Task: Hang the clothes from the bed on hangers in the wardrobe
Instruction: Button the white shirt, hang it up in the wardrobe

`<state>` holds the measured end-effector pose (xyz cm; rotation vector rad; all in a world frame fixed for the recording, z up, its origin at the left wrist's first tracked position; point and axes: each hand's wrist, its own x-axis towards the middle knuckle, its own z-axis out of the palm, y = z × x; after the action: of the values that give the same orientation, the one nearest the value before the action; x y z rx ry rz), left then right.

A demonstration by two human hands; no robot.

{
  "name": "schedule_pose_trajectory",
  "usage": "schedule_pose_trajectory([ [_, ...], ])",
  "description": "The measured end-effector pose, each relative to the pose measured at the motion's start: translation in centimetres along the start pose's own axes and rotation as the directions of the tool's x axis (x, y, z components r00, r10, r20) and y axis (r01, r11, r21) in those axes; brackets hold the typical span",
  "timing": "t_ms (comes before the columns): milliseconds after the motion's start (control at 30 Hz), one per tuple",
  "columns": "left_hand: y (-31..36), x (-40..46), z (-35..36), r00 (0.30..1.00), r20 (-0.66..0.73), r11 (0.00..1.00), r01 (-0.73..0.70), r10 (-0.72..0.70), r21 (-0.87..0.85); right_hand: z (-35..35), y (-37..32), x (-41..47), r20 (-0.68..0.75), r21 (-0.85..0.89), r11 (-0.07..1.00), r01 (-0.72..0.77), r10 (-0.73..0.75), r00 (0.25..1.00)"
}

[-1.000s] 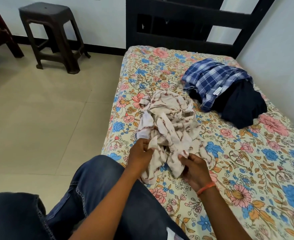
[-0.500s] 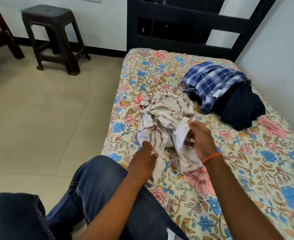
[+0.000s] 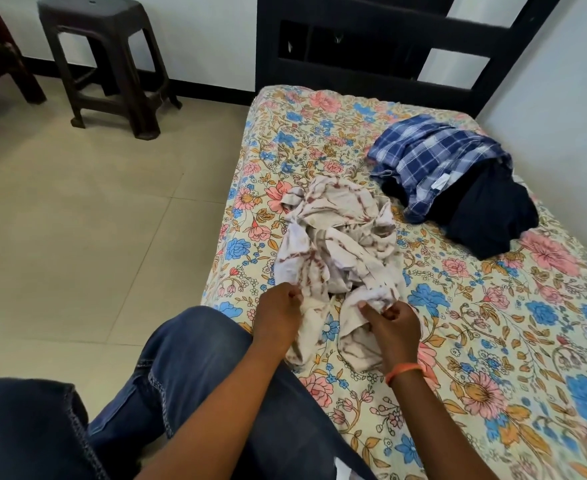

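A crumpled white garment with brown streaks (image 3: pixel 340 237) lies near the left edge of the bed (image 3: pixel 492 341), which has a floral sheet. My left hand (image 3: pixel 276 315) grips the garment's near left edge. My right hand (image 3: pixel 394 323), with an orange band at the wrist, pinches a fold at its near right side. Farther back on the right lie a blue plaid shirt (image 3: pixel 434 161) and a dark navy garment (image 3: pixel 489 216) partly under it. No wardrobe or hangers are in view.
My knee in blue jeans (image 3: pixel 188 362) rests against the bed's near left corner. A dark plastic stool (image 3: pixel 105 60) stands on the tiled floor at the back left. A black headboard (image 3: pixel 371 39) closes the far end, and a white wall runs along the right.
My right hand came back from the middle of the garment toward me and now pinches a near fold. My left hand stayed on the near left edge.
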<state>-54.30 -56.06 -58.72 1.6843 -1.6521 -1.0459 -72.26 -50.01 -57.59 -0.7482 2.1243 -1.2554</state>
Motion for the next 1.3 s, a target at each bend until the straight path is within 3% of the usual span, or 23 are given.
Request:
schedule_pose_trajectory([
  [167,-0.1,0.0,0.2,0.998,0.064,0.998,-0.001,0.005,-0.063,0.2,-0.2,-1.3,0.271,-0.176,0.975,0.137,-0.086,0.959],
  [233,-0.3,0.1,0.2,0.998,0.062,0.999,0.0,0.003,-0.038,0.7,0.3,-1.7,0.275,-0.294,0.934,0.203,-0.12,0.954],
  [333,-0.3,0.2,0.3,0.995,0.096,0.999,-0.01,0.007,0.031,1.0,1.3,-1.3,0.241,-0.375,0.909,0.184,-0.097,0.966],
  [533,-0.1,0.0,0.2,0.992,0.123,0.999,-0.026,0.02,0.042,1.7,0.2,-1.1,0.329,-0.543,0.787,0.294,-0.122,0.936],
  [667,0.2,-0.3,-0.1,0.988,0.146,0.999,-0.054,0.054,-0.006,1.4,-0.5,-0.7,0.276,-0.314,0.918,0.245,-0.158,0.948],
  [767,0.5,-0.7,-0.3,0.978,0.172,0.992,-0.11,0.12,-0.067,0.1,-2.3,0.2,0.174,-0.031,1.0,0.003,0.003,0.985],
  [800,0.7,-0.9,-0.3,0.972,0.182,0.987,-0.131,0.147,-0.095,-0.5,-2.9,1.0,0.207,0.18,0.972,-0.153,0.115,0.971],
  [833,0.8,-1.1,-0.4,0.967,0.185,0.981,-0.154,0.174,-0.117,-1.3,-3.5,1.7,0.291,0.38,0.872,-0.309,0.204,0.935],
  [900,1.1,-1.4,-0.5,0.961,0.174,0.97,-0.187,0.213,-0.154,-3.0,-4.5,3.3,0.419,0.561,0.675,-0.479,0.268,0.868],
  [933,1.2,-1.4,-0.6,0.962,0.165,0.967,-0.19,0.218,-0.17,-3.7,-5.0,4.1,0.462,0.588,0.63,-0.507,0.253,0.85],
  [1067,1.5,-1.2,-0.7,0.969,0.148,0.963,-0.166,0.199,-0.21,-4.4,-6.0,4.0,0.628,0.515,0.628,-0.584,0.188,0.756],
  [1300,1.3,-1.4,-0.7,0.966,0.15,0.955,-0.169,0.209,-0.242,-3.8,-4.5,1.8,0.622,0.511,0.675,-0.533,0.138,0.771],
])
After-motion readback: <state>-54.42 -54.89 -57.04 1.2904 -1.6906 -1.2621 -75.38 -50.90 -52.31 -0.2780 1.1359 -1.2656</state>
